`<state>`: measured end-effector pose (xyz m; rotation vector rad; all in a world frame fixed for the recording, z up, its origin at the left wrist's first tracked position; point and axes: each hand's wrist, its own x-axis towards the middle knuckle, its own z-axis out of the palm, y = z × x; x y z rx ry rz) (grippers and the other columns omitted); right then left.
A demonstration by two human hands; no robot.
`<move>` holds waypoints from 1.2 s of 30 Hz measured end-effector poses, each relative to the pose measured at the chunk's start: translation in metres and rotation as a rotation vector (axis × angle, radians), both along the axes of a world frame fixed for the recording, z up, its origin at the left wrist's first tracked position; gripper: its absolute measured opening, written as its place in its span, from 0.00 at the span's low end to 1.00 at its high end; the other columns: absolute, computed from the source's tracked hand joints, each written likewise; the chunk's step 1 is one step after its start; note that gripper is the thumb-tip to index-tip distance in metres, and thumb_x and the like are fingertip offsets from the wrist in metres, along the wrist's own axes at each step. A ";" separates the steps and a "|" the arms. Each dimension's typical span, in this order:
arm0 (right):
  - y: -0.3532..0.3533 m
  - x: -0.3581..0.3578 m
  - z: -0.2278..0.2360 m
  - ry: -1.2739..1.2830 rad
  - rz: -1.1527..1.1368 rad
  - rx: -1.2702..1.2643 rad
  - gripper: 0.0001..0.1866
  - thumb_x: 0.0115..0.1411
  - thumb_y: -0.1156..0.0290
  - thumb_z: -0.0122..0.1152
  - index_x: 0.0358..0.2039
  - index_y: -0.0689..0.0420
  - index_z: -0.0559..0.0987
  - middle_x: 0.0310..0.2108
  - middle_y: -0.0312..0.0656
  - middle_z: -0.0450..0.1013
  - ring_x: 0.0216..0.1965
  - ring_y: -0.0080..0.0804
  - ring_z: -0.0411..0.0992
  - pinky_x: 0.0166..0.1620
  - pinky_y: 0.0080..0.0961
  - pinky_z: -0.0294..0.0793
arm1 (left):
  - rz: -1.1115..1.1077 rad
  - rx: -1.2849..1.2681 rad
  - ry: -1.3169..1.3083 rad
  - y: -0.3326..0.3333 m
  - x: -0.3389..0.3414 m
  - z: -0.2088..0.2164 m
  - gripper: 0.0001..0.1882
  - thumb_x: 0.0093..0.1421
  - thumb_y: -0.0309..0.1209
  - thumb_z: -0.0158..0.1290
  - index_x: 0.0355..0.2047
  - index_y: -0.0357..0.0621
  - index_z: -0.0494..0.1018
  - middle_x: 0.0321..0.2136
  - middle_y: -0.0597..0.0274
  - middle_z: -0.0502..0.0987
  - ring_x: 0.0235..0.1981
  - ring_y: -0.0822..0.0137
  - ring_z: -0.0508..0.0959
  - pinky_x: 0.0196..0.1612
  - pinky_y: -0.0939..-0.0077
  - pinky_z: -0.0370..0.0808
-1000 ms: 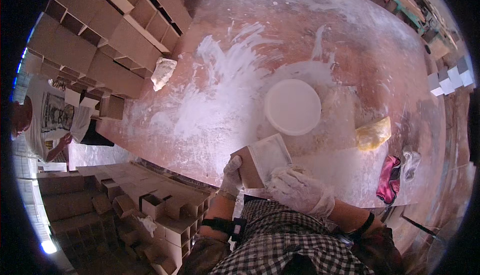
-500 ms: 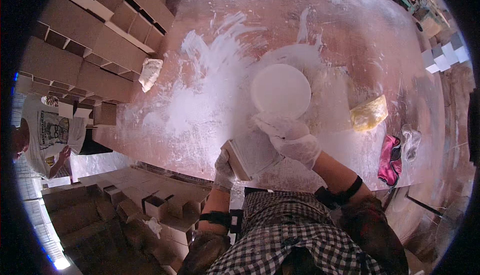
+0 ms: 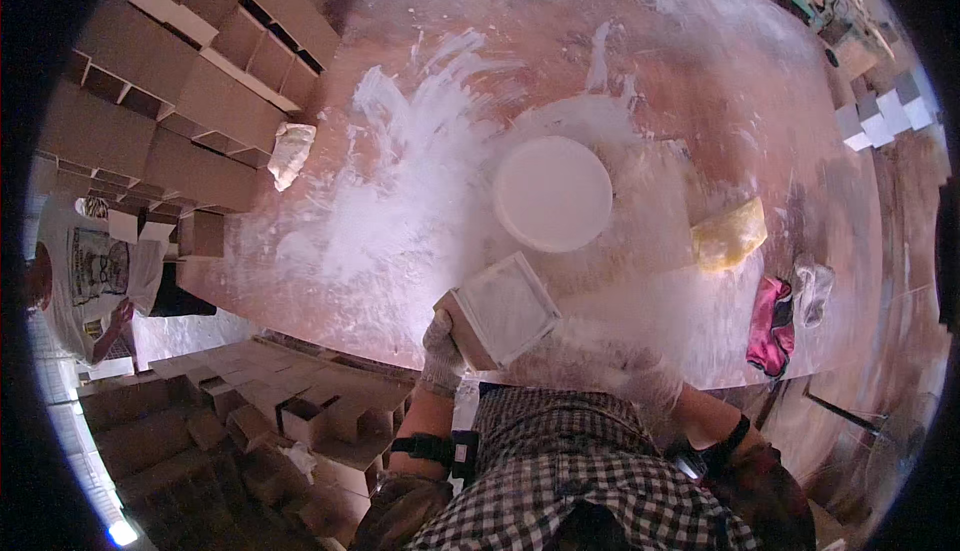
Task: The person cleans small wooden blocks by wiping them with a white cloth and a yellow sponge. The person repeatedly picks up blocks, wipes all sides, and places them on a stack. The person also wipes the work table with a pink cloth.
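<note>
My left hand (image 3: 443,346), in a whitish glove, grips the left edge of a square tan box (image 3: 480,336) tilted over the table's near edge. The box's upward face is coated white inside a raised rim. To the right of the box, my gloved right hand (image 3: 640,376) is smeared by motion low at the near edge, apart from the box; its fingers cannot be made out. Just beyond the box stands a round white tub (image 3: 553,194), its inside pale and smooth.
White smears cover the reddish table (image 3: 700,81). A yellow slab (image 3: 730,236), a pink cloth-like item (image 3: 772,326) and a whitish crumpled glove-like thing (image 3: 814,291) lie right. A crumpled white rag (image 3: 291,156) sits left, by stacked brown boxes (image 3: 130,71). Another person (image 3: 100,271) stands far left.
My right hand has left the box's face and swept down and right, toward the table's near edge. The box's white face now shows fully. My left hand keeps its grip.
</note>
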<state>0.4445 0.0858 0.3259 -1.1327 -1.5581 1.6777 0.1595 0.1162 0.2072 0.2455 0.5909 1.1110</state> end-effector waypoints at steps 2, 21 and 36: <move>0.006 -0.003 -0.005 0.019 -0.233 0.153 0.22 0.59 0.77 0.54 0.55 0.57 0.72 0.56 0.39 0.68 0.58 0.28 0.64 0.59 0.25 0.63 | 0.000 -0.031 0.038 -0.001 0.005 0.006 0.46 0.50 0.52 0.62 0.61 0.36 0.57 0.57 0.46 0.65 0.57 0.50 0.68 0.57 0.53 0.69; -0.001 -0.035 0.031 -0.410 0.204 0.471 0.26 0.53 0.80 0.52 0.55 0.61 0.70 0.53 0.48 0.69 0.55 0.44 0.68 0.55 0.32 0.70 | 0.057 -0.049 0.097 0.000 0.029 0.031 0.47 0.50 0.52 0.62 0.60 0.32 0.59 0.56 0.45 0.67 0.56 0.50 0.70 0.57 0.55 0.70; 0.076 -0.036 0.036 -0.295 -0.048 0.833 0.18 0.57 0.74 0.53 0.49 0.58 0.73 0.45 0.45 0.73 0.49 0.40 0.72 0.50 0.30 0.72 | 0.241 0.022 0.245 -0.034 -0.017 0.080 0.45 0.42 0.50 0.69 0.55 0.36 0.65 0.52 0.51 0.71 0.52 0.52 0.73 0.54 0.54 0.73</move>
